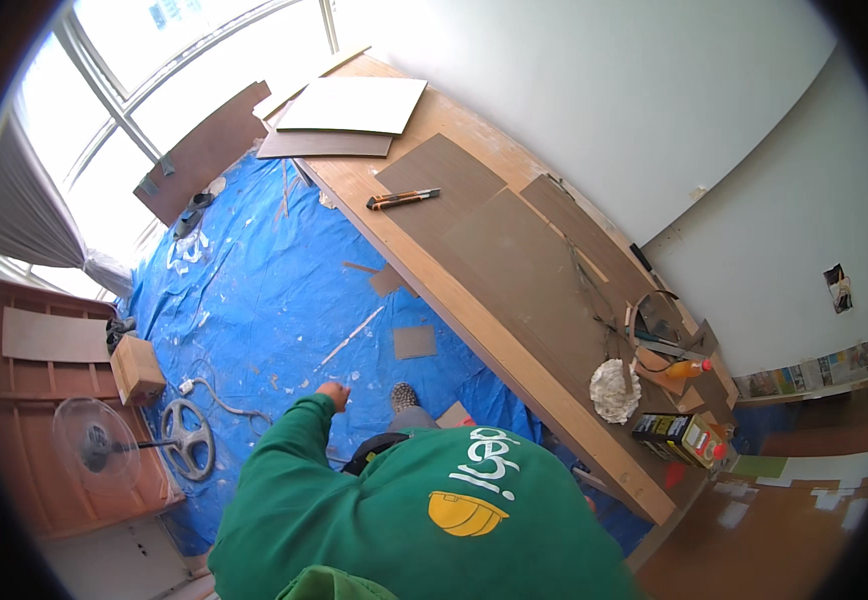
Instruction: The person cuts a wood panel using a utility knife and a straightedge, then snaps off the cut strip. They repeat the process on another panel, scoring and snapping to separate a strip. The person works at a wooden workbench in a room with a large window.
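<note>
My left hand (334, 396) hangs low at the end of a green sleeve, above the blue plastic sheet (254, 330) on the floor. Its fingers look curled; a small pale bit shows beside them, too small to name. My right hand is hidden behind my green top. One speckled shoe (404, 397) of mine stands on the sheet just right of the left hand. Beyond it lies a square brown board offcut (415, 342), with a thin pale strip (350, 338) to its left.
To the right a long wooden workbench (434, 275) carries brown panels, utility knives (404, 199), a white crumpled lump (615, 391), an orange bottle (689, 369) and a black-and-yellow can (679, 437). At left stand a fan (99, 445) and a cardboard box (138, 370). A cable (224, 400) crosses the sheet.
</note>
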Available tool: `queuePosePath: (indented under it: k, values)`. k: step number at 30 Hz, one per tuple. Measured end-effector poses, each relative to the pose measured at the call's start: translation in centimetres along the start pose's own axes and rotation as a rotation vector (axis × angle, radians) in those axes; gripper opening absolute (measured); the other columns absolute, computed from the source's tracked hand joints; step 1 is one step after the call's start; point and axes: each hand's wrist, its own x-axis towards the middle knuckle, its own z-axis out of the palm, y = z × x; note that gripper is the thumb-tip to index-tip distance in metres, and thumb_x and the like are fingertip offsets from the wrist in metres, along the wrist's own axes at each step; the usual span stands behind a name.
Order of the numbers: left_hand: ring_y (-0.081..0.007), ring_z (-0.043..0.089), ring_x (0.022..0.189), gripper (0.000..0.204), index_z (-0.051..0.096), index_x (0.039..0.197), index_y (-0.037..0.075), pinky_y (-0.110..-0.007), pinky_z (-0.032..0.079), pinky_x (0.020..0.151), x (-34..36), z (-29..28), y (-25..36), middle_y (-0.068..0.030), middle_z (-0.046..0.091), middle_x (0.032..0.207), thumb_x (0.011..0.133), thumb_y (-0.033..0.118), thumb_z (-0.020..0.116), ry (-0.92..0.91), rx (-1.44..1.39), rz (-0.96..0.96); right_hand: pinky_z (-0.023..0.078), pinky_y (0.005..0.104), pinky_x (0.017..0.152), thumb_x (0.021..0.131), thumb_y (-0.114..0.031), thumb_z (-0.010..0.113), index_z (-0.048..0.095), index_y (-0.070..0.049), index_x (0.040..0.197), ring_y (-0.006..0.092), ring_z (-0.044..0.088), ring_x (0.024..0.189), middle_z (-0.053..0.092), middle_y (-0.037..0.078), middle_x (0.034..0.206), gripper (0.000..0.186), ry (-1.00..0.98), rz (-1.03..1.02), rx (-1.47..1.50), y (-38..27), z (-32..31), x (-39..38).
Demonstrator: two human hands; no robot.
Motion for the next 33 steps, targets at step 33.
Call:
queuePosePath:
  k: [33]
  values:
    - [-0.0238,0.071,0.058,0.033,0.072,0.103,0.000,-0.040,0.058,0.059,-15.1,-2.0,-23.2,-0.0161,0.072,0.077,0.096,0.032,0.069,0.473,-1.357,-1.158,0.053,0.0426,0.069,0.092,-0.039,0.074,0.074,-0.002,0.075,0.0246,0.065,0.066,0.070,0.014,0.072,0.041,-0.499,-0.730,-0.552,-91.7,34.8,2.1]
